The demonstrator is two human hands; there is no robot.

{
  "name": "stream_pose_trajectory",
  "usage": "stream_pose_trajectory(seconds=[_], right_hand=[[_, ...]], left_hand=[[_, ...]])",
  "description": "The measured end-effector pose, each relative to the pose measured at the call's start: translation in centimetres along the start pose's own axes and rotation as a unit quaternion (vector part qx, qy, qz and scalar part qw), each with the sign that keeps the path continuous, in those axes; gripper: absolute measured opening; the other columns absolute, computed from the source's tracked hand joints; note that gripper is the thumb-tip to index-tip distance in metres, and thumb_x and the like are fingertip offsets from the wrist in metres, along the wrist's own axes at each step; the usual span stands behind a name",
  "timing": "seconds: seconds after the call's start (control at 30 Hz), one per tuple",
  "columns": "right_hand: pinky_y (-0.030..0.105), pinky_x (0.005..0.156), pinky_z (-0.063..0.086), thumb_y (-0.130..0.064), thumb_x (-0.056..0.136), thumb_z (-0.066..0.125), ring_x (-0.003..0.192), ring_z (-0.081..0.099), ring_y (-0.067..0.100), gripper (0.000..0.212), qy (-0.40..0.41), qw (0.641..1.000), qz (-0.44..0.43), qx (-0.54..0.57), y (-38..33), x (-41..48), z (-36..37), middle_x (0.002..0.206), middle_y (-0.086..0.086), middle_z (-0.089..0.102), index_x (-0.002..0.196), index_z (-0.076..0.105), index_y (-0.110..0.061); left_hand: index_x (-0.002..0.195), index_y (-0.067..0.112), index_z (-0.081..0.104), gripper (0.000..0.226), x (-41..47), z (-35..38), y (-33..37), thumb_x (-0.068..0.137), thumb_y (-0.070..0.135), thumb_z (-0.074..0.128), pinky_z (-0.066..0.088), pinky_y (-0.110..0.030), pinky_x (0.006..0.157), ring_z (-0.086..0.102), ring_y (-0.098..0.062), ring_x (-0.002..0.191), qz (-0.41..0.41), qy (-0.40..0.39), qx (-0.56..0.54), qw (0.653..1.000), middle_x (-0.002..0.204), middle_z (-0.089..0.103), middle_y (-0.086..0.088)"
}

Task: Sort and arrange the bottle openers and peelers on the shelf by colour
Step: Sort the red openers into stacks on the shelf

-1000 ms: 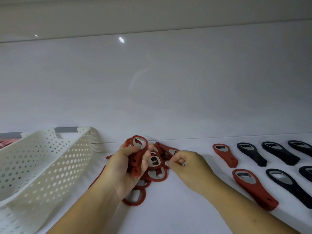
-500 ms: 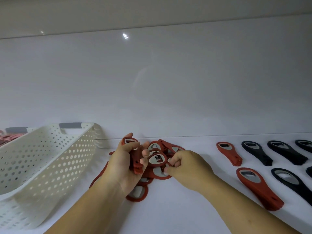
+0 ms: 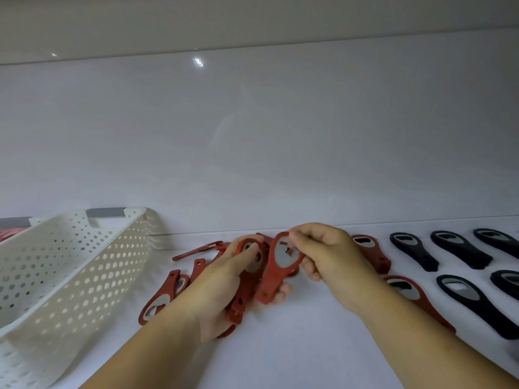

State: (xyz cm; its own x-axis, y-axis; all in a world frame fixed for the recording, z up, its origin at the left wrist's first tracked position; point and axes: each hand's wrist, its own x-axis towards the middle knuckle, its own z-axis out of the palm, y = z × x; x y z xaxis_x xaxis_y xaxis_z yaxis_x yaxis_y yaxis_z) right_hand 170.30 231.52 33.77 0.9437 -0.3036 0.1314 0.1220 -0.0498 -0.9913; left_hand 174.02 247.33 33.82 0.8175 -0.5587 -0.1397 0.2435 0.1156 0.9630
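Note:
A pile of red bottle openers (image 3: 163, 299) lies on the white shelf (image 3: 309, 349) in front of me. My left hand (image 3: 222, 287) grips a bunch of red openers (image 3: 247, 290), thumb across the top one. My right hand (image 3: 328, 256) pinches the head of another red opener (image 3: 276, 272) and holds it against that bunch. Two red openers (image 3: 373, 254) (image 3: 415, 296) lie in a column to the right, partly behind my right hand and forearm. Beyond them, black openers (image 3: 410, 251) lie in rows.
A white perforated basket (image 3: 64, 276) with grey handles stands tilted at the left. Something pink (image 3: 11, 234) shows behind it at the far left edge. The shelf's back wall (image 3: 252, 150) rises right behind the pile.
My right hand has lifted one red opener out of the pile and brought it against the bunch in my left hand. My left hand has tilted its bunch lower. The view has shifted slightly.

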Motion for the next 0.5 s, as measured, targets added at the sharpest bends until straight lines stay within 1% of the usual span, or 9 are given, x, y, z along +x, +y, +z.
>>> stream_pose_trajectory(seconds=[0.07, 0.13, 0.17, 0.2, 0.27, 0.33, 0.4, 0.43, 0.5], right_hand=[[0.019, 0.038, 0.035, -0.007, 0.093, 0.057, 0.035, 0.041, 0.005, 0.012, -0.037, 0.998, -0.024, -0.051, -0.8, -0.9, 0.9, 0.06, 0.007, 0.052, 0.086, 0.066, -0.004], [0.012, 0.039, 0.035, -0.001, 0.098, 0.044, 0.029, 0.041, 0.005, 0.025, -0.076, 0.996, -0.005, -0.04, -0.9, -1.1, 1.3, 0.045, 0.005, 0.027, 0.086, 0.047, 0.02], [0.013, 0.04, 0.037, 0.0, 0.098, 0.042, 0.029, 0.043, 0.004, 0.027, -0.084, 0.996, 0.002, -0.031, -1.2, -1.3, 1.5, 0.044, 0.005, 0.02, 0.081, 0.042, 0.021], [0.014, 0.041, 0.036, -0.001, 0.095, 0.05, 0.033, 0.045, 0.004, 0.024, -0.077, 0.997, -0.007, -0.032, -1.1, -1.4, 1.5, 0.047, 0.007, 0.03, 0.081, 0.047, 0.018], [0.015, 0.042, 0.04, -0.01, 0.088, 0.065, 0.043, 0.05, 0.004, 0.007, -0.038, 0.997, -0.044, -0.044, -0.8, -1.4, 1.6, 0.066, 0.003, 0.056, 0.082, 0.066, -0.006], [0.013, 0.048, 0.042, -0.019, 0.086, 0.067, 0.051, 0.054, 0.003, 0.008, 0.025, 0.993, -0.068, -0.098, 0.2, -0.9, 1.2, 0.069, -0.006, 0.062, 0.079, 0.068, -0.015], [0.01, 0.05, 0.038, -0.023, 0.086, 0.067, 0.051, 0.05, 0.001, 0.017, 0.046, 0.981, -0.087, -0.166, 0.4, -0.6, 0.8, 0.059, -0.012, 0.059, 0.07, 0.067, -0.017], [0.01, 0.047, 0.034, -0.023, 0.086, 0.067, 0.046, 0.044, 0.002, 0.021, 0.019, 0.981, -0.08, -0.177, 0.1, -0.8, 0.8, 0.05, -0.013, 0.053, 0.066, 0.066, -0.017], [0.013, 0.047, 0.029, -0.024, 0.086, 0.067, 0.044, 0.036, 0.002, 0.024, -0.093, 0.976, -0.034, -0.193, -0.2, -1.3, 0.7, 0.045, -0.014, 0.044, 0.063, 0.067, -0.017]], left_hand=[[0.1, 0.014, 0.063, 0.031, 0.5, 0.0, -0.1, 0.1, 0.032, 0.037, 0.058, -0.039, 0.072, 0.069, -0.014, 0.062, 0.012, 0.01, 0.093, 0.996, 0.106, 0.068, -0.021], [0.113, 0.013, 0.059, 0.04, 0.2, 0.1, -0.3, 0.095, 0.043, 0.04, 0.054, -0.031, 0.052, 0.066, -0.019, 0.061, 0.008, -0.051, 0.074, 0.996, 0.097, 0.069, -0.018], [0.118, 0.013, 0.056, 0.04, -0.3, 0.1, -0.4, 0.092, 0.043, 0.046, 0.049, -0.026, 0.048, 0.063, -0.021, 0.061, 0.001, -0.08, 0.06, 0.995, 0.093, 0.069, -0.016], [0.119, 0.014, 0.054, 0.037, -0.8, 0.1, -0.3, 0.09, 0.037, 0.051, 0.045, -0.024, 0.046, 0.06, -0.02, 0.059, -0.002, -0.097, 0.054, 0.994, 0.09, 0.069, -0.014], [0.118, 0.015, 0.053, 0.028, -1.2, 0.1, -0.3, 0.09, 0.02, 0.057, 0.041, -0.022, 0.043, 0.055, -0.018, 0.054, 0.004, -0.109, 0.042, 0.993, 0.087, 0.069, -0.014], [0.119, 0.022, 0.054, 0.034, -0.8, 0.0, -0.4, 0.09, 0.003, 0.054, 0.038, -0.022, 0.041, 0.051, -0.018, 0.049, 0.021, -0.068, 0.01, 0.997, 0.084, 0.068, -0.016], [0.119, 0.033, 0.055, 0.048, -0.2, -0.3, -0.4, 0.088, -0.004, 0.051, 0.039, -0.024, 0.043, 0.048, -0.019, 0.047, 0.053, 0.002, -0.024, 0.998, 0.074, 0.061, -0.014], [0.118, 0.035, 0.056, 0.051, 0.0, -0.5, -0.4, 0.087, -0.005, 0.05, 0.041, -0.026, 0.046, 0.048, -0.02, 0.049, 0.071, 0.029, -0.045, 0.996, 0.07, 0.056, -0.013], [0.115, 0.033, 0.056, 0.049, 0.1, -0.7, -0.3, 0.087, -0.006, 0.049, 0.046, -0.032, 0.056, 0.05, -0.023, 0.056, 0.096, 0.055, -0.084, 0.99, 0.069, 0.051, -0.014]])
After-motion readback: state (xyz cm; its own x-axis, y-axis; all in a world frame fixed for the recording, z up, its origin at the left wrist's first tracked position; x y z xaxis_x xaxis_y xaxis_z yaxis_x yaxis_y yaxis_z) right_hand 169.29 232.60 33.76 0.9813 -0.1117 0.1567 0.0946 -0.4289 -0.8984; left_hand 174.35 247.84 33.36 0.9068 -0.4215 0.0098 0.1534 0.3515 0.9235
